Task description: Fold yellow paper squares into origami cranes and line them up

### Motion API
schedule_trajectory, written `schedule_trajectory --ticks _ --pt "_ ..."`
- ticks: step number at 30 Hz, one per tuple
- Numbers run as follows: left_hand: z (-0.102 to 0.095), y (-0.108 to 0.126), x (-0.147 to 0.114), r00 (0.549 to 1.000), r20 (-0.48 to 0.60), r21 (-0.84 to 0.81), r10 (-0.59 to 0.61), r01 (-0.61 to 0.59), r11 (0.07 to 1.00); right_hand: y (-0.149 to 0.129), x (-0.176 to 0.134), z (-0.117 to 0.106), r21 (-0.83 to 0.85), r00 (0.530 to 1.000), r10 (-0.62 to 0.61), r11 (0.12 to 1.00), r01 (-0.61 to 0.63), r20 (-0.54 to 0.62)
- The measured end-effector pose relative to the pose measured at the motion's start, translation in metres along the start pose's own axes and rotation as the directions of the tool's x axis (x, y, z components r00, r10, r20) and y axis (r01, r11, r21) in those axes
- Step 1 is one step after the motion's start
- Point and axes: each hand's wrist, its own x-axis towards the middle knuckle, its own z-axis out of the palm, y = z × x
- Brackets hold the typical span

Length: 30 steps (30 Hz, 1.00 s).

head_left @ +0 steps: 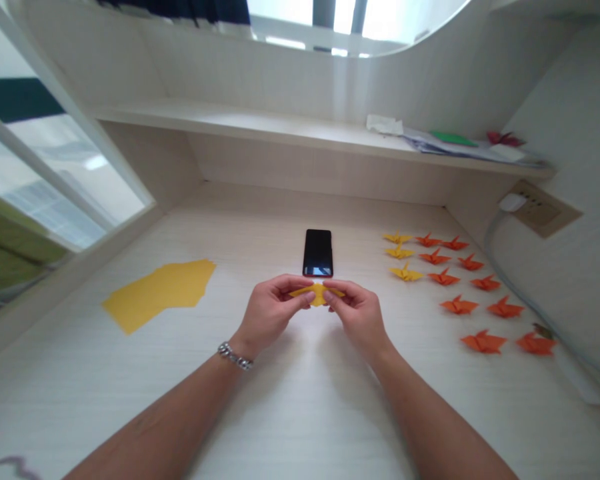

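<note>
Head-cam view down onto a pale worktop [290, 413], w/ two bare hands meeting nr ctr. Btwn them is a small yellow folded piece [319, 293], held up by both, just on the near side of a dark phone [318, 250] that lies flat, its long side pointing away from the person. Key relation: the piece's long axis runs L-R, straight across from one hand to the other, so neither is clearly nearer; each has its own end. L hand [273, 310] has the L end, R hand [359, 313] the R end, thumbs on the near side, fingers on the far side. Each grip is pinched closed, w/ only the paper btwn thumb & fingers; the yellow middle shows in the gap btwn the thumbs, both thumb tips close to it. Exact fold detail is too small to tell, & fingers hide part of each end. Metal bracelet [236, 356] on L wrist. Off to the L, well apart from the hands, loose yellow paper [160, 290] lies flat, sheets overlapping. Off to the R, also well apart, are finished-looking paper birds: a short column of three yellow birds [406, 273], then ten orange birds [459, 305] in two columns, nr a grey cable [510, 287].
</note>
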Motion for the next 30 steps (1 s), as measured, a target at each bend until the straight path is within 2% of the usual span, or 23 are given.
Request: schedule_trajectory --ticks 5,13,21,25,30 --pt "0.0000 -0.0014 -0.0004 0.999 -0.023 0.033 0.037 -0.036 0.999 0.0002 -0.0025 0.0010 -0.053 0.996 -0.092 0.994 0.092 0.007" --pt "0.0001 -0.0007 -0.0011 0.998 -0.027 0.078 0.050 -0.047 0.996 0.0017 -0.0030 0.0011 -0.044 0.992 -0.124 0.991 0.124 0.010" --pt "0.0001 -0.0039 -0.0006 0.999 0.012 0.088 0.039 -0.040 0.995 0.0036 -0.0016 0.0007 -0.025 0.997 -0.073 0.997 0.073 0.004" --pt "-0.0005 -0.0057 -0.0008 0.998 0.051 0.090 0.046 -0.050 0.995 0.0034 -0.0018 0.0013 -0.043 0.998 -0.057 0.997 0.058 0.030" --pt "-0.0010 -0.0022 -0.0012 0.990 0.140 0.090 0.000 -0.013 0.996 0.0025 -0.0020 -0.0001 -0.040 0.994 0.013 0.999 -0.009 0.107"
